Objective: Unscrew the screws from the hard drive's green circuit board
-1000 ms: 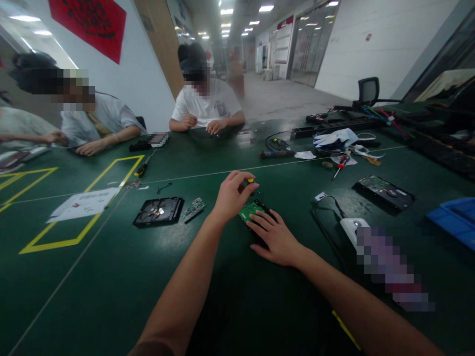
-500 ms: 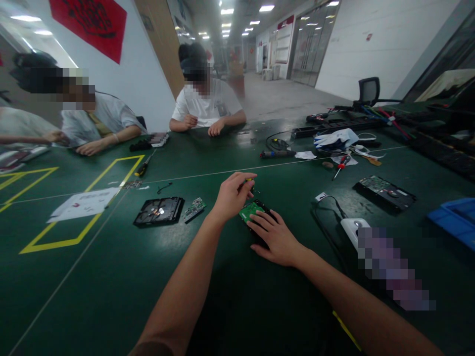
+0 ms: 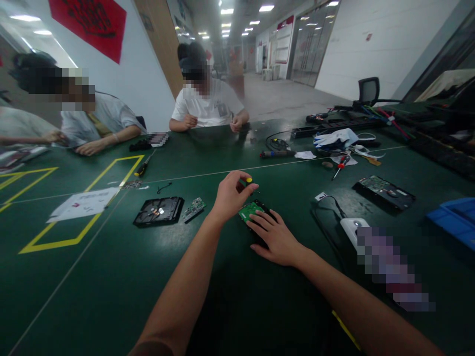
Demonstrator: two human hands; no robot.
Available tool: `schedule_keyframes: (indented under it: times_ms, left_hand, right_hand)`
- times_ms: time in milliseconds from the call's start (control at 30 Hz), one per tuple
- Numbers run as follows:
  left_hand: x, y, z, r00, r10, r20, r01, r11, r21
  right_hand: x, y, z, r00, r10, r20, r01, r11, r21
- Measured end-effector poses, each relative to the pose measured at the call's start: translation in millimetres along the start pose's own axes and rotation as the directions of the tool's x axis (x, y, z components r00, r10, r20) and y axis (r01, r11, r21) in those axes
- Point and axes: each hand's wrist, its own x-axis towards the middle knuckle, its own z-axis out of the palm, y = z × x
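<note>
A black hard drive with a green circuit board (image 3: pixel 249 211) lies on the green table (image 3: pixel 111 277) in front of me. My right hand (image 3: pixel 276 238) rests flat on the drive, fingers spread over its near end. Just above the board's far edge, my left hand (image 3: pixel 230 195) is curled round a small screwdriver with a yellow cap (image 3: pixel 249 180), held upright.
To the left lie an opened drive (image 3: pixel 159 210), a loose circuit board (image 3: pixel 194 208) and a paper sheet (image 3: pixel 83 203). To the right are another drive (image 3: pixel 384 192), a white device with cable (image 3: pixel 352 226) and a blue tray (image 3: pixel 454 217). Two people sit across the table.
My left hand has turned the screwdriver on the spot, its yellow cap hidden half a second ago and showing again now. The person opposite has moved a hand to the right.
</note>
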Motion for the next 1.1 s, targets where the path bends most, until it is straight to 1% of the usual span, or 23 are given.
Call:
schedule_keyframes:
  times_ms: [133,233,300,433,600,667,733,833,900,967,1100]
  left_hand:
    - [-1.1,-1.6,1.2,0.997,-0.038,0.068,0.043,0.996,-0.073]
    - [-1.2,-2.0,0.0,0.995,-0.038,0.095,0.045,0.996,-0.082]
    - [-1.0,-1.3,-1.2,0.995,-0.017,0.093,0.024,0.997,-0.073]
    - [-0.4,2.3,-3.1,0.998,0.027,0.056,-0.025,0.999,-0.046]
    - [0.5,3.3,-3.6,0.999,0.039,0.021,-0.040,0.998,0.044]
    - [0.6,1.9,-3.2,0.999,0.029,0.020,-0.030,0.998,0.054]
    - [0.4,0.8,-2.6,0.999,0.000,0.032,0.000,1.000,0.025]
    - [-0.4,0.2,-2.0,0.995,-0.074,0.069,0.075,0.997,-0.023]
    - [-0.9,0.1,-1.8,0.990,-0.108,0.087,0.110,0.993,-0.029]
    - [-1.2,-0.5,-1.7,0.990,-0.107,0.095,0.110,0.994,-0.026]
    - [-1.2,-3.3,-0.9,0.992,-0.047,0.118,0.052,0.998,-0.041]
  right_hand:
    - [0.4,-0.3,-1.0,1.000,-0.003,0.002,0.003,1.000,-0.004]
    - [0.4,-0.4,-1.8,1.000,-0.007,0.008,0.007,1.000,-0.002]
    - [0.4,-0.4,-1.8,1.000,-0.005,0.005,0.005,1.000,-0.001]
    - [0.4,-0.5,-2.3,1.000,-0.001,0.005,0.001,1.000,0.001]
    - [0.7,-1.1,-4.0,1.000,0.001,0.010,-0.001,1.000,0.006]
    - [0.6,-0.9,-3.6,1.000,0.001,0.007,-0.001,1.000,0.007]
    - [0.3,-0.6,-2.5,1.000,-0.001,0.002,0.001,1.000,0.006]
    - [0.0,0.1,-0.8,1.000,-0.001,0.000,0.001,1.000,0.003]
    - [0.0,0.4,-0.3,1.000,-0.001,0.001,0.001,1.000,0.003]
    - [0.2,0.4,-0.6,1.000,-0.002,0.001,0.002,1.000,0.003]
    - [0.6,-0.4,-2.0,1.000,-0.005,0.001,0.005,1.000,0.003]
